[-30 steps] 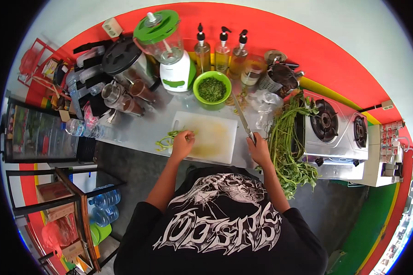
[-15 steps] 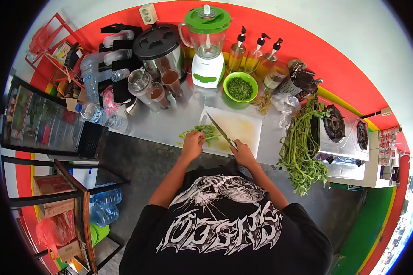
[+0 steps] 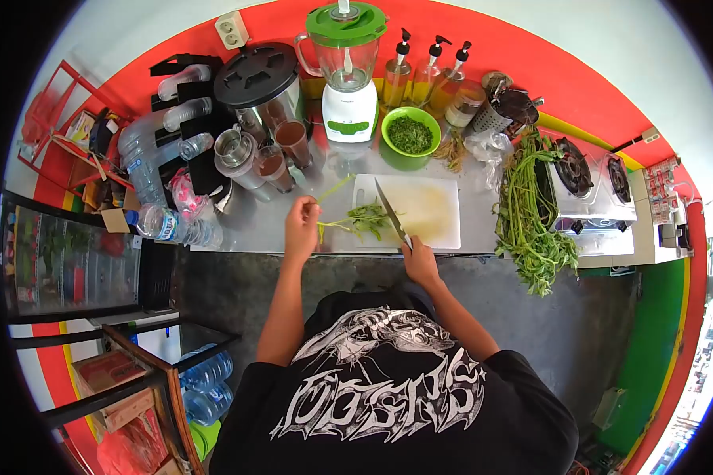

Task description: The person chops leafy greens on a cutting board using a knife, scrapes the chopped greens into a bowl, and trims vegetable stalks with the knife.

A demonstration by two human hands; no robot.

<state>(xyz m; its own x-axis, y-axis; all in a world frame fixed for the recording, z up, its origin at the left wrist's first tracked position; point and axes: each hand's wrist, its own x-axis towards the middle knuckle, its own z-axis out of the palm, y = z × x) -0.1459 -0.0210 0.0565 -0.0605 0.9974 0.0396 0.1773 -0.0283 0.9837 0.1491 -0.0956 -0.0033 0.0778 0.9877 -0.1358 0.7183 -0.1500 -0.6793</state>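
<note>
A leafy green sprig (image 3: 368,218) lies across the left edge of a white cutting board (image 3: 444,226), its leaves on the board and its stems reaching out over the metal counter (image 3: 249,226); the left hand (image 3: 302,224) is just beside those stems, fingers curled together and apparently pinching a thin green stalk (image 3: 337,187) that slants up and away from the board; whether the same fingers also grip the sprig's stem ends cannot be told. The right hand (image 3: 420,257) is closed round the handle of a knife (image 3: 391,210), the blade angled over the board just right of the leaves, its tip pointing away from the person.

Half a second ago the left fingers were down on the greens at the board's edge; now they are clear of it to the left, which leaves the sprig's leaves uncovered beside the blade and puts more room between fingers and steel.

Beyond the board, a green bowl (image 3: 408,161) holds finely cut greens (image 3: 410,134); loose roots (image 3: 453,150) and a clear plastic bag (image 3: 485,148) lie to its right; a blender (image 3: 350,117) stands to its left, pump bottles (image 3: 425,77) behind; farther right, a large bundle of leafy stalks (image 3: 528,202) hangs over the counter's front edge, beside a gas stove (image 3: 590,202).
</note>
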